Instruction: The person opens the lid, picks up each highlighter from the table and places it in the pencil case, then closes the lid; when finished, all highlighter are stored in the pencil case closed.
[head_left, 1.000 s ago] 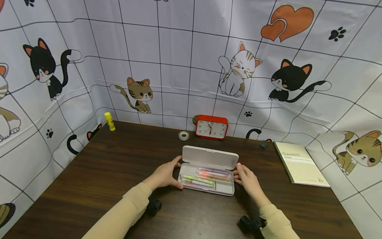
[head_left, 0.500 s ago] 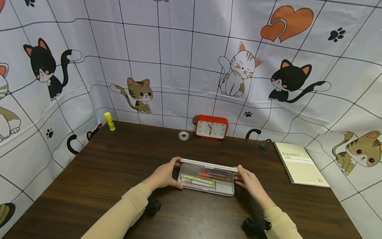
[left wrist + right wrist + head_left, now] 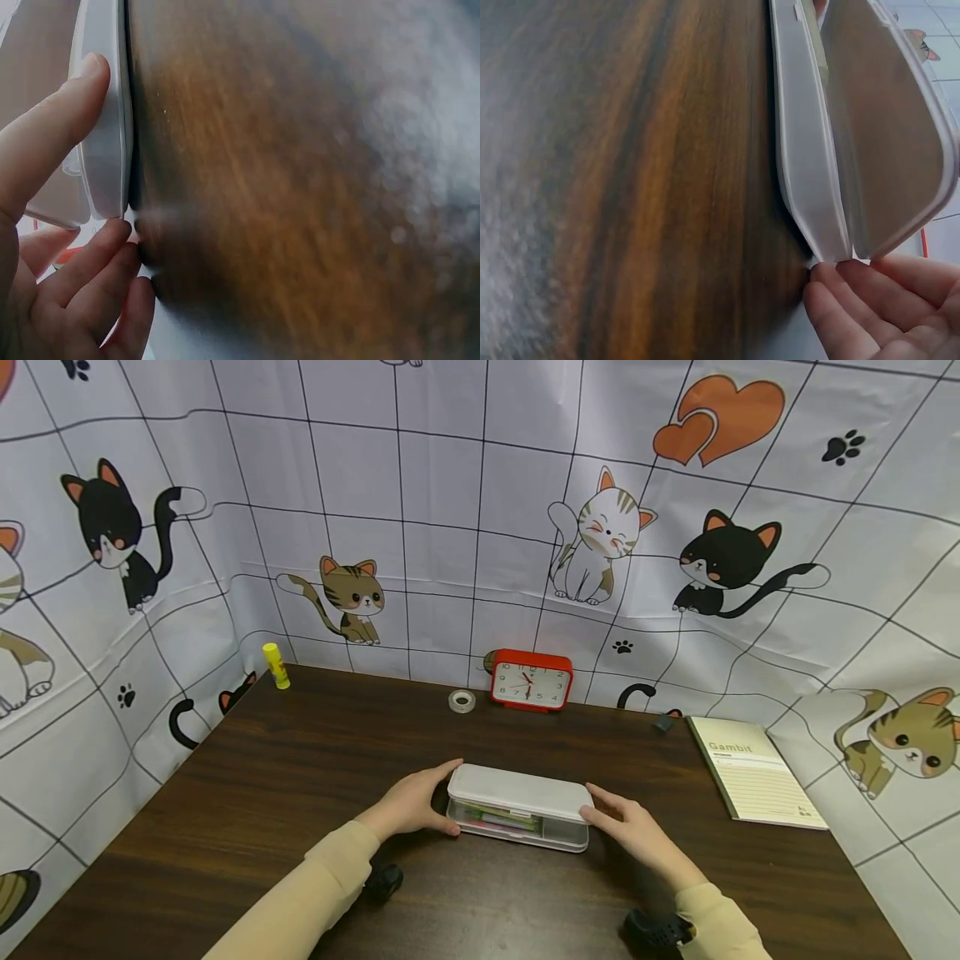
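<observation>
A white pencil case (image 3: 517, 790) lies on the dark wooden table, its lid tilted down over the tray with a gap along the front. Through that gap green and pink pens (image 3: 495, 819) show. My left hand (image 3: 408, 802) grips the case's left end; in the left wrist view the thumb (image 3: 79, 105) lies on the tray's front wall and the fingers curve to its end. At the right end, my right hand (image 3: 626, 827) holds the lid's edge between thumb and fingers. The right wrist view shows fingertips (image 3: 847, 289) against the case's end, lid and tray spread apart.
Behind the case stand a red alarm clock (image 3: 531, 680) and a roll of tape (image 3: 462, 701). A yellow glue stick (image 3: 276, 666) is at the back left corner. To the right lie a notebook (image 3: 757, 777) and a small dark block (image 3: 663, 723). A cat-print curtain (image 3: 442, 527) borders the table.
The pencil case lid has swung from upright forward and down over the tray, covering most of the pens. My right hand moved with it, thumb now at the lid's front corner. The left hand stayed.
</observation>
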Action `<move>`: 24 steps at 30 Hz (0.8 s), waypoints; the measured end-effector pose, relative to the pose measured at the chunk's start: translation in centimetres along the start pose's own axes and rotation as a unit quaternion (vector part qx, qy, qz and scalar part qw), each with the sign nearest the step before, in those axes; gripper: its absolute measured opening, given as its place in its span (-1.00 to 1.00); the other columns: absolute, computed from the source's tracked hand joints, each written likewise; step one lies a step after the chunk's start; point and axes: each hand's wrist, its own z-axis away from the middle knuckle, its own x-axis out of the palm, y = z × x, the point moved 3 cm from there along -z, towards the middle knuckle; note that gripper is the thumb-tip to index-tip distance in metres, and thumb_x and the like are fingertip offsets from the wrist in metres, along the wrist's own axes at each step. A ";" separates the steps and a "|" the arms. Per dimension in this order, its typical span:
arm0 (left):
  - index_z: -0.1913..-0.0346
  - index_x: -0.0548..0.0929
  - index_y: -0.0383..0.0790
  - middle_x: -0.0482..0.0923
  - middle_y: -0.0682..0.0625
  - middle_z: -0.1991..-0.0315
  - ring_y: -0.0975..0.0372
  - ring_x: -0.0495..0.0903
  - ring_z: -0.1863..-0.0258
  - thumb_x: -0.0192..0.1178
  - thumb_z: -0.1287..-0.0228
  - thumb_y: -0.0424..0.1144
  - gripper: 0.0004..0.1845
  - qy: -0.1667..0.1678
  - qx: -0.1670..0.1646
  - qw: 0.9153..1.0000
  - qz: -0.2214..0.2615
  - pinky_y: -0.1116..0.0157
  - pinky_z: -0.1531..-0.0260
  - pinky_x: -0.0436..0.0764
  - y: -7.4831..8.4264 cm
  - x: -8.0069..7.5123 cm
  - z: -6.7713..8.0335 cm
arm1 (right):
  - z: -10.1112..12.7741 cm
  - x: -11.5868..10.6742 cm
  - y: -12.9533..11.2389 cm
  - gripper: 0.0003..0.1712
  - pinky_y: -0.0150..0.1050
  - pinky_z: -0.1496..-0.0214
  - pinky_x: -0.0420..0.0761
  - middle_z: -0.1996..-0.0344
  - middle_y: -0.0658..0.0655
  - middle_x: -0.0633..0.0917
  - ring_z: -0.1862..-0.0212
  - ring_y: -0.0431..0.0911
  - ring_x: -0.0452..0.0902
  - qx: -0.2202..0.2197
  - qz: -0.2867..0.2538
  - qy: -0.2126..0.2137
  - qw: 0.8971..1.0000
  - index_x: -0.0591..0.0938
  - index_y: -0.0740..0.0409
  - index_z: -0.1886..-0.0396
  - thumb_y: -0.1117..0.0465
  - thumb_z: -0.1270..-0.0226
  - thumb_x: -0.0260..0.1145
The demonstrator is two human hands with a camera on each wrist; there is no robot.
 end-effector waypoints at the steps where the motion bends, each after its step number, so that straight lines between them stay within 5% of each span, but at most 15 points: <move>1: -0.45 0.19 -0.12 0.33 -0.14 -0.34 -0.05 0.37 -0.27 0.54 0.20 0.03 0.10 -0.001 0.000 1.000 -0.002 -0.03 -0.20 0.37 0.1 0.0 0.0 | 0.0 0.0 0.0 -0.26 0.10 -0.24 0.39 -0.30 0.33 0.39 -0.27 0.18 0.38 0.003 0.013 0.001 1.000 0.29 0.19 -0.41 -0.09 -0.37 0.16; 24: -0.41 0.23 -0.29 0.41 -0.22 -0.27 -0.04 0.44 -0.21 0.55 0.20 -0.02 0.08 -0.004 0.011 1.000 -0.022 0.05 -0.17 0.43 1.0 0.2 0.4 | -0.4 0.0 -0.1 0.02 -0.10 -0.01 0.60 -0.26 0.44 0.40 -0.15 0.21 0.50 -0.041 0.044 -0.038 0.997 0.27 0.38 -0.38 -0.05 -0.04 0.48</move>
